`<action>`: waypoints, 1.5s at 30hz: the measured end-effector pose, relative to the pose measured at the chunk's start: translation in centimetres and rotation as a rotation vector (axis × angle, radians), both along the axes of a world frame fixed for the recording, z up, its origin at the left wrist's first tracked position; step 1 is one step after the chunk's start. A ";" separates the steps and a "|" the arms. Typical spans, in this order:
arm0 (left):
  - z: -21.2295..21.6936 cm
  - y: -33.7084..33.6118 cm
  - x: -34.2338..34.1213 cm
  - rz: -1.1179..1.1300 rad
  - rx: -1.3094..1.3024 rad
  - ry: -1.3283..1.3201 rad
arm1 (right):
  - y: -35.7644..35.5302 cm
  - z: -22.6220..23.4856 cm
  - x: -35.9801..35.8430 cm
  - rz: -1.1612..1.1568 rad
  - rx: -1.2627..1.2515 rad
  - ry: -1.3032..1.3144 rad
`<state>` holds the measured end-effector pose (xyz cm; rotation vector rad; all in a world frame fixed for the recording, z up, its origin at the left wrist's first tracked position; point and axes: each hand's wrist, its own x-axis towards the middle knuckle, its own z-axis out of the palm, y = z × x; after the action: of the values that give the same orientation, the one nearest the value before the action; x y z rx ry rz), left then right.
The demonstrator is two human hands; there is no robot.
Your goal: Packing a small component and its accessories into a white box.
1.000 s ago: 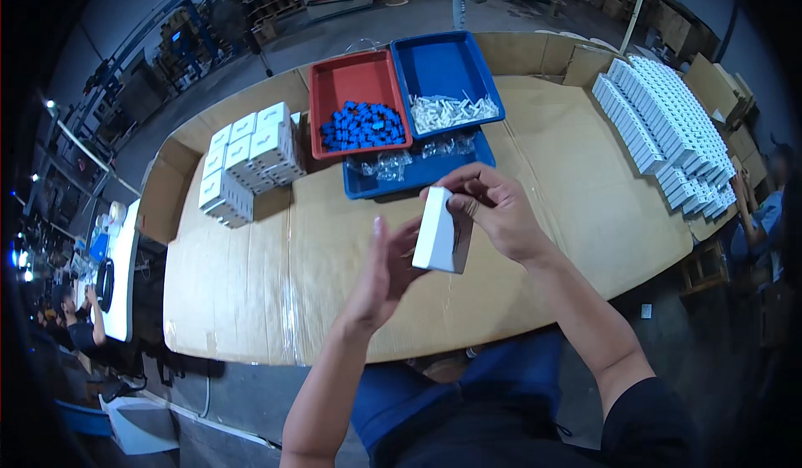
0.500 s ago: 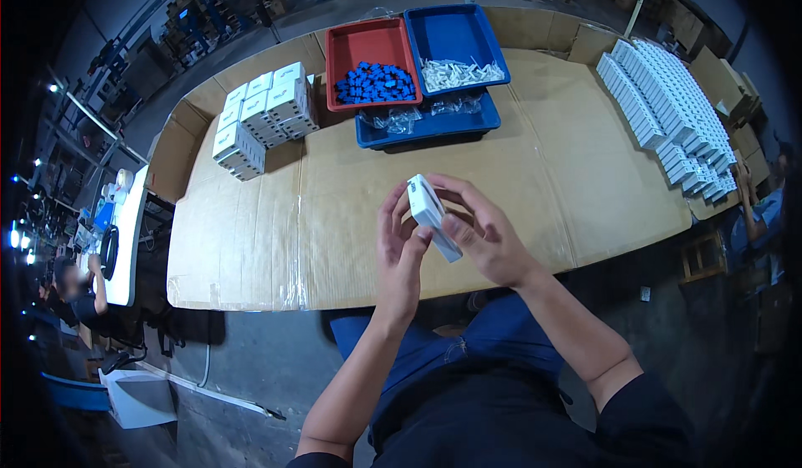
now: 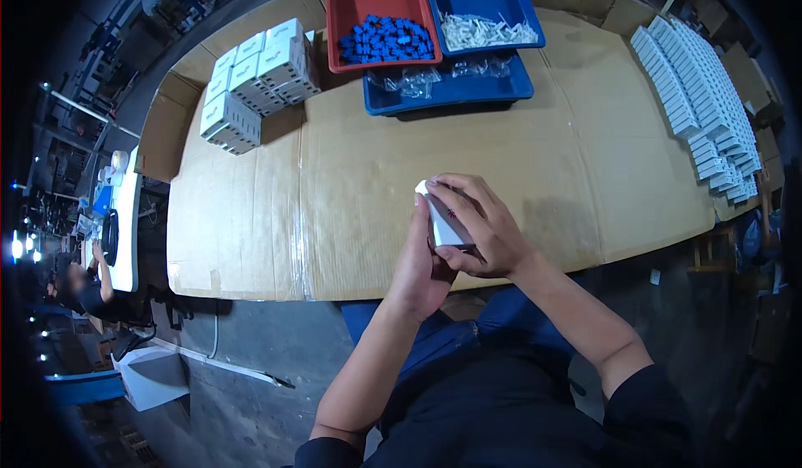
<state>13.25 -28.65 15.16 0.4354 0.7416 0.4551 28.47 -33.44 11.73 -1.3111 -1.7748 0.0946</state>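
Observation:
A small white box [image 3: 443, 222] is held between both hands over the near edge of the cardboard-covered table [image 3: 351, 184]. My left hand [image 3: 422, 263] cups it from below and behind. Over its top and right side wrap the fingers of my right hand [image 3: 484, 226]. Most of the box is hidden by the fingers.
At the far side stand a red tray of blue parts [image 3: 380, 17], a blue tray of white parts [image 3: 480, 5] and a blue tray with clear bags [image 3: 455, 88]. Stacked white boxes [image 3: 255, 80] sit far left; rows of white boxes [image 3: 697, 96] line the right. Another person [image 3: 83, 284] sits at left.
The box has come down and closer to my body, from held up over the table to enclosed between both hands at the table's near edge. The view has tilted downward.

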 end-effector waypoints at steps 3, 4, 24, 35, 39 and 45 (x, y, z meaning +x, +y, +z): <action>-2.7 0.0 0.7 0.060 -0.011 -0.102 | 0.3 -1.7 0.4 -0.013 -0.004 -0.035; -3.1 -0.1 0.7 0.052 -0.022 -0.097 | 0.4 -1.9 0.4 -0.021 -0.014 -0.031; -3.3 1.6 -0.8 -0.044 0.148 -0.098 | 2.0 -1.7 1.1 0.128 -0.125 -0.169; -8.1 2.1 0.8 0.018 0.489 -0.111 | 1.9 -1.6 -1.6 -0.066 -0.333 0.484; -8.3 1.3 0.4 0.123 0.361 -0.090 | 0.6 -0.8 -1.7 -0.229 -0.362 -0.062; -6.7 -0.4 0.3 0.093 0.515 -0.018 | -1.3 -2.1 -1.8 0.028 -0.278 0.229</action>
<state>13.54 -29.01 8.48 0.8795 0.6241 0.7403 26.69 -34.69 9.63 -1.4082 -1.6238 0.5031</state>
